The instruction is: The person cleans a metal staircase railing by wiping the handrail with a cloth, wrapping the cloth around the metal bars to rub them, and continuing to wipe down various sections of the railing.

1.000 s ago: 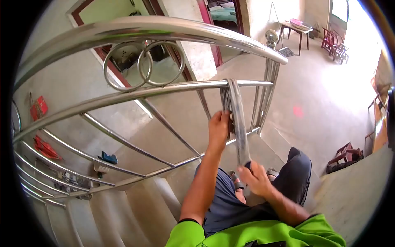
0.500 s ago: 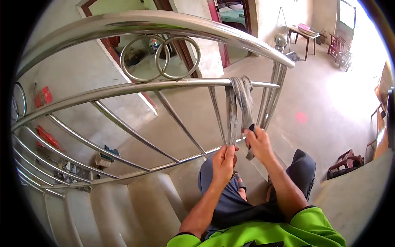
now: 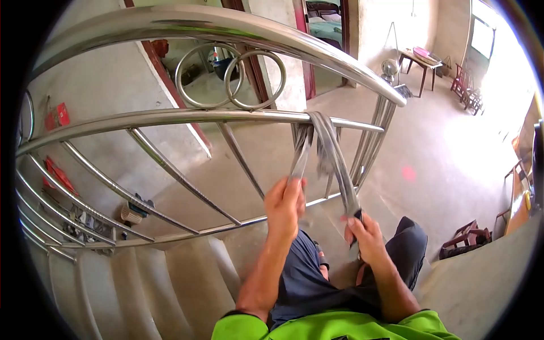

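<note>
A grey cloth strip [image 3: 338, 161] loops over the lower rail of the steel stair railing [image 3: 187, 117], near its right end. One end of it runs down to my left hand [image 3: 285, 207], whose fingers are wrapped round it. The other end is pulled taut toward me by my right hand [image 3: 367, 237], which is closed on it to the right and a little lower. A small black piece shows at my right fingers; its kind I cannot make out. Part of the cloth hangs loose behind the rail, blurred.
Concrete stairs [image 3: 192, 266] descend along the railing's left side. Beyond the bars are a wooden table [image 3: 422, 59] with a pink basin, small chairs [image 3: 464, 85] and a doorway to a bed. A dark red stool [image 3: 467, 237] stands low on the right.
My hands have moved apart. The left rose and went left; the right came down toward me. The cloth, bunched before, is now stretched into two separate lengths over the rail.
</note>
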`<action>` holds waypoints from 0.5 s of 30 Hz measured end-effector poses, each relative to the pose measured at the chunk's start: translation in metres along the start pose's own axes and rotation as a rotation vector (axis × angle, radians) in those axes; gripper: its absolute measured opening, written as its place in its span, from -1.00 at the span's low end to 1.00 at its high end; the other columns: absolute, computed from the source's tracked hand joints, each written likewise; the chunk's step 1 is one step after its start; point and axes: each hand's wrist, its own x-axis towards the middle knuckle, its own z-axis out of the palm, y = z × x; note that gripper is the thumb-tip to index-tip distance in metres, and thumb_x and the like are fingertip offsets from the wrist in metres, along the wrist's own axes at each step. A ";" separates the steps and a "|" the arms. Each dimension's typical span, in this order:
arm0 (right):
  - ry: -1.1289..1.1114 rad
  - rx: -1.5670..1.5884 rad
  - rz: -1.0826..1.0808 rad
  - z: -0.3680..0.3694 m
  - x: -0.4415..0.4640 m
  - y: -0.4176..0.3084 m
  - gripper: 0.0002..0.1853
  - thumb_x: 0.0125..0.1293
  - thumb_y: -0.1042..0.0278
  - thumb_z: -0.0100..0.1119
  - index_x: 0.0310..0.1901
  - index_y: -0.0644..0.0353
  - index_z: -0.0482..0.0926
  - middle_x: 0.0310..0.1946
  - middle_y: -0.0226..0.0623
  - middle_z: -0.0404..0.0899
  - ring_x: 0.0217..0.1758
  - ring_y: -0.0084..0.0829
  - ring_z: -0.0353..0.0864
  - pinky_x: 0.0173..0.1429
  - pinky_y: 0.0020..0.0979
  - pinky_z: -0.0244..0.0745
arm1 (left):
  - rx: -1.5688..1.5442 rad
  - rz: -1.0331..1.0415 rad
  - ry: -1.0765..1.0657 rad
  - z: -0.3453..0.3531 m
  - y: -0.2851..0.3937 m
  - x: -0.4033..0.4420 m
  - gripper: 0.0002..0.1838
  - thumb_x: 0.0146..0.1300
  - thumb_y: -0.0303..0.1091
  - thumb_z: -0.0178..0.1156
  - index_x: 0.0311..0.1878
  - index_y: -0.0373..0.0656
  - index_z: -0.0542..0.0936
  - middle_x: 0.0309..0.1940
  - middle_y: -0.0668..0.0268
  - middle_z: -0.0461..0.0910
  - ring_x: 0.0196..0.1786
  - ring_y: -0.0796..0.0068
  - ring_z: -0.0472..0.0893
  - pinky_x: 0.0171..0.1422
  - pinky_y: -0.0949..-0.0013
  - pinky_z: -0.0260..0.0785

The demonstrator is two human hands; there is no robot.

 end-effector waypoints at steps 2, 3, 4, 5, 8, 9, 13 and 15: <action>0.041 0.051 0.006 0.008 0.029 -0.004 -0.76 0.45 0.35 -0.01 -0.16 0.36 0.57 -0.63 -0.50 0.40 -0.56 -0.67 0.34 -0.45 -0.52 0.24 | -0.030 -0.010 -0.005 -0.014 -0.007 -0.024 -0.77 0.43 -0.28 0.08 -0.20 -0.28 0.55 -0.71 0.54 0.20 -0.68 0.74 0.11 -0.60 0.51 -0.09; 0.030 0.102 0.010 0.012 0.044 -0.005 -0.75 0.45 0.33 -0.01 -0.17 0.35 0.57 -0.63 -0.51 0.40 -0.56 -0.68 0.32 -0.46 -0.51 0.23 | -0.022 0.028 -0.017 -0.017 -0.007 -0.035 -0.77 0.43 -0.28 0.08 -0.20 -0.28 0.55 -0.72 0.53 0.20 -0.68 0.73 0.11 -0.59 0.51 -0.08; 0.018 0.152 0.011 0.018 0.054 -0.005 -0.74 0.45 0.31 -0.01 -0.19 0.34 0.57 -0.63 -0.52 0.39 -0.56 -0.68 0.31 -0.47 -0.50 0.21 | -0.015 0.068 -0.030 -0.019 -0.006 -0.039 -0.77 0.42 -0.28 0.08 -0.20 -0.28 0.54 -0.72 0.53 0.19 -0.68 0.71 0.12 -0.58 0.50 -0.08; 0.020 0.158 0.012 0.026 0.057 -0.006 -0.74 0.45 0.31 -0.01 -0.19 0.34 0.57 -0.63 -0.52 0.39 -0.56 -0.68 0.31 -0.47 -0.50 0.21 | -0.009 0.066 -0.031 -0.021 -0.003 -0.036 -0.77 0.42 -0.28 0.08 -0.20 -0.28 0.54 -0.72 0.53 0.19 -0.68 0.71 0.12 -0.58 0.50 -0.08; -0.076 -0.110 -0.080 0.046 0.050 0.005 -0.75 0.44 0.32 -0.01 -0.21 0.34 0.57 -0.64 -0.49 0.41 -0.56 -0.68 0.36 -0.47 -0.52 0.23 | -0.056 0.124 0.027 -0.025 0.023 -0.013 -0.75 0.36 -0.23 0.13 -0.19 -0.28 0.54 -0.73 0.50 0.22 -0.69 0.68 0.14 -0.56 0.48 -0.04; -0.083 -0.108 -0.084 0.048 0.037 0.001 -0.75 0.44 0.32 -0.01 -0.21 0.34 0.57 -0.64 -0.49 0.41 -0.56 -0.68 0.36 -0.47 -0.52 0.23 | -0.054 0.132 0.031 -0.024 0.032 -0.003 -0.75 0.36 -0.23 0.13 -0.19 -0.28 0.54 -0.73 0.50 0.22 -0.69 0.68 0.14 -0.56 0.48 -0.04; -0.079 -0.140 -0.082 0.031 -0.026 -0.038 -0.78 0.41 0.38 -0.05 -0.24 0.32 0.56 -0.66 -0.48 0.41 -0.59 -0.67 0.38 -0.48 -0.52 0.25 | 0.010 0.107 -0.067 -0.010 0.046 0.034 -0.78 0.39 -0.26 0.11 -0.19 -0.26 0.55 -0.71 0.50 0.26 -0.70 0.72 0.15 -0.59 0.52 -0.03; -0.121 -0.176 -0.088 0.022 -0.049 -0.044 -0.78 0.40 0.40 -0.07 -0.26 0.33 0.55 -0.66 -0.49 0.42 -0.61 -0.67 0.37 -0.48 -0.53 0.25 | 0.011 0.075 -0.093 0.000 0.030 0.052 -0.80 0.41 -0.30 0.10 -0.20 -0.26 0.55 -0.70 0.51 0.28 -0.70 0.75 0.16 -0.61 0.56 -0.03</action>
